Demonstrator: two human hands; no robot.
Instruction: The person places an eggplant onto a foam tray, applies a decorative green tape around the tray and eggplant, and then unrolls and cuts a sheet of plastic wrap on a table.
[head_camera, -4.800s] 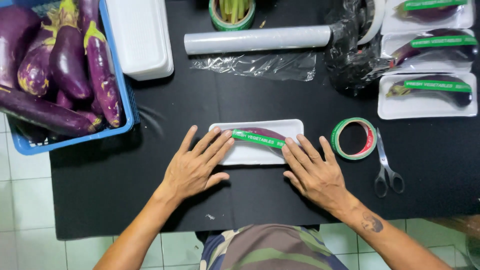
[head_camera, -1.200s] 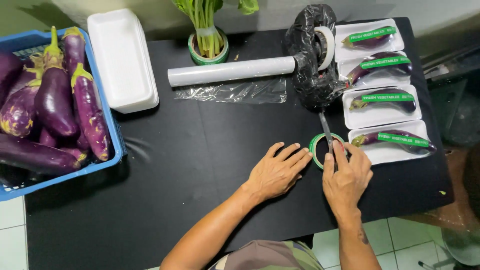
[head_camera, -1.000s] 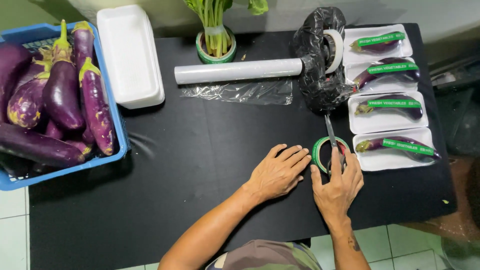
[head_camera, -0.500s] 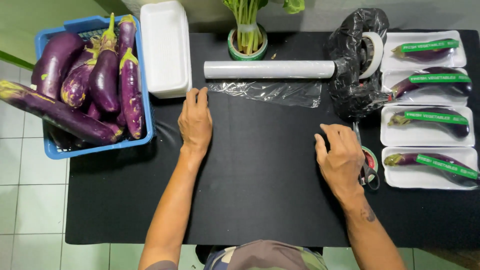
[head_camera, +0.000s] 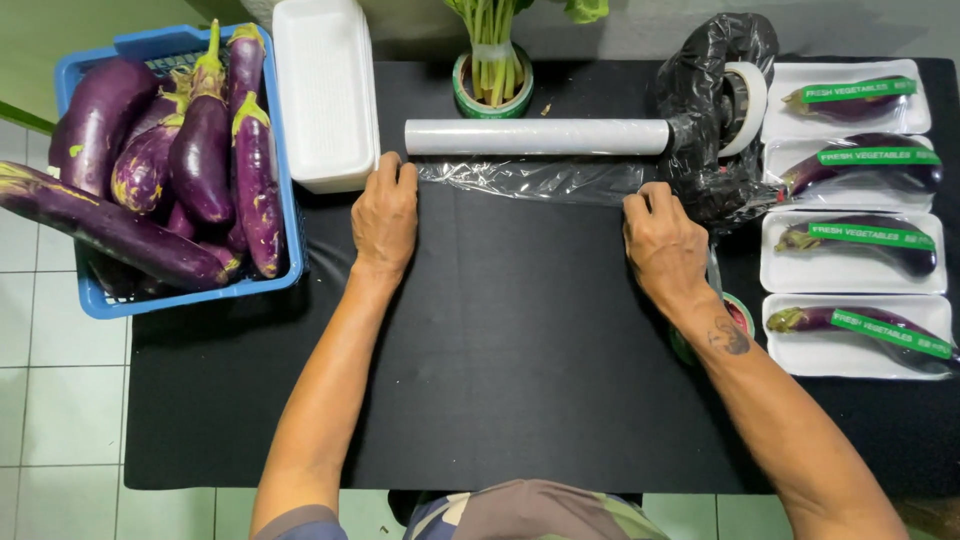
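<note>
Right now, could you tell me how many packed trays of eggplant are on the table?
4, in a column along the right edge: top tray, second tray, third tray, bottom tray. The right forearm may hide something beside the bottom one.

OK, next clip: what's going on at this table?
A person has both hands on the loose end of a clear cling film sheet below its roll, left hand at one corner, right hand at the other. A blue crate of eggplants sits to the left beside a stack of white foam trays; four wrapped eggplant trays line the right.
</note>
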